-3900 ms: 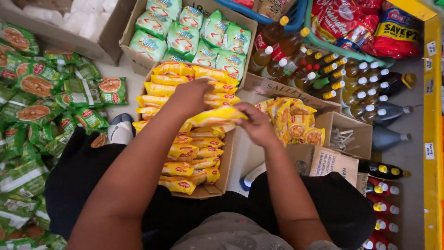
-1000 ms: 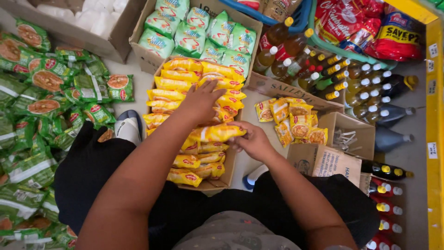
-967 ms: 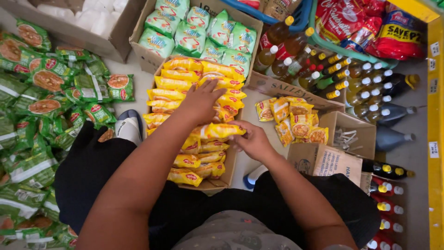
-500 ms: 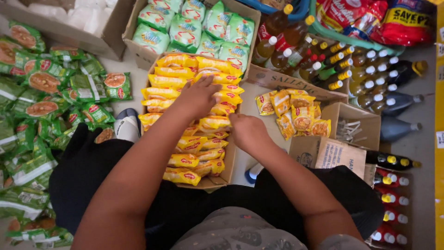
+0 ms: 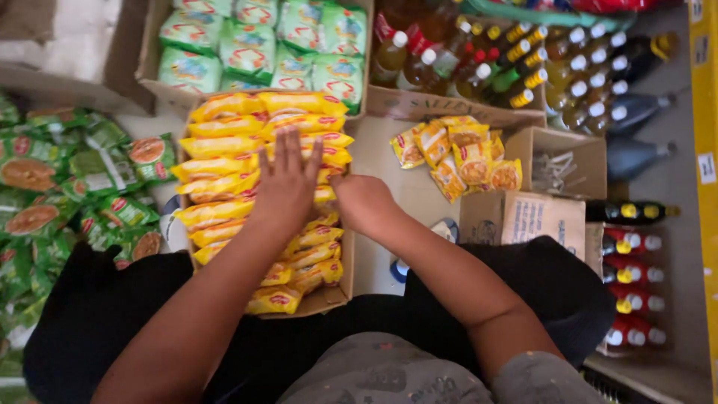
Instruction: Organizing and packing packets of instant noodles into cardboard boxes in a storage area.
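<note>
- The shiny yellow plastic noodle packets stand on edge in rows inside an open brown cardboard box on the floor, right in front of the person's knees.
- The left hand lies flat on top of the packets near the middle of the box, with its fingers open and spread out.
- The right hand is at the right side of the rows, just beside the left hand. Its fingers curl down among the packets, and I cannot tell if they grip one.
- The step looks like packing: pressing the rows down and tucking a packet into the right side.
- The next move likely needs a soft push, so the packets stand snug and do not pop up.
- A small heap of loose yellow packets lies to the right on a flat piece of cardboard, near the box.
- Behind the box is another cardboard box with pale green packets.
- On the left lie many dark green packets.
- At the top right stand bottles of golden oil with white and yellow caps.
</note>
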